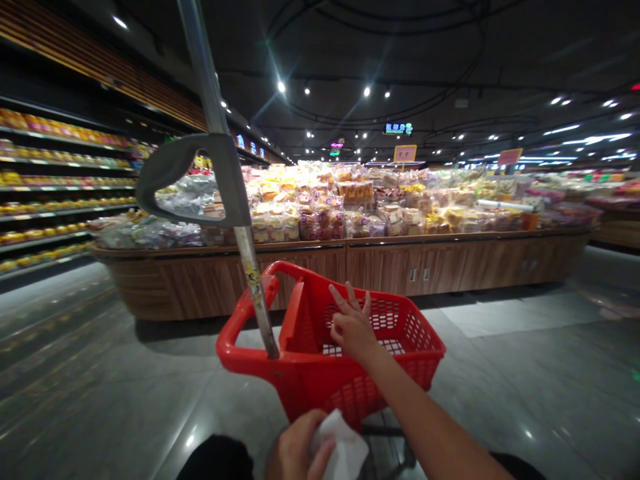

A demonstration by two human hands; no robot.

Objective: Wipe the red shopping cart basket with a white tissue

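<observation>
Low in the view, my left hand is closed around a crumpled white tissue. My right hand reaches over a red plastic basket with holes in its walls. Three of its fingers are stretched upward and spread, while the thumb and forefinger are curled close together; I see nothing held in it. A metal pole with a grey grip rises at the basket's left end, tilted to the left. Neither hand touches that grip. Within the basket, I see only its perforated floor and walls.
Behind the basket stands a long wooden display counter piled with packaged goods. A price sign sticks up from it. Shelves of packaged items line the left side. Grey shiny floor surrounds the basket.
</observation>
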